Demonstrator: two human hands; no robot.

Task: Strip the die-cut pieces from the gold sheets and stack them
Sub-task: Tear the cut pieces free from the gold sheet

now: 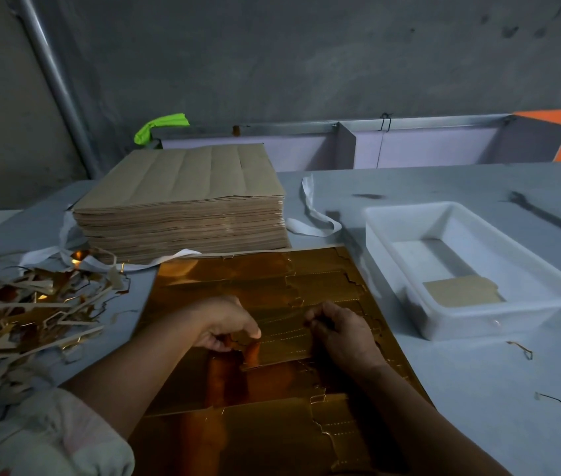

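Observation:
A shiny gold die-cut sheet (272,280) lies flat on the table in front of me. My left hand (227,324) pinches the left end of a die-cut piece (282,341) in the sheet's middle, its edge lifted a little. My right hand (340,333) has curled fingers gripping the right end of the same piece. A white plastic tray (526,269) on the right holds one stripped piece (461,293), brown side up. A tall stack of sheets (182,204), brown side up, stands behind the gold sheet.
A heap of gold and brown scrap strips (28,314) covers the table at the left. White strapping (313,218) lies round the stack. A few scrap slivers (522,348) sit at the right. A grey wall and metal channel (340,132) stand behind the table.

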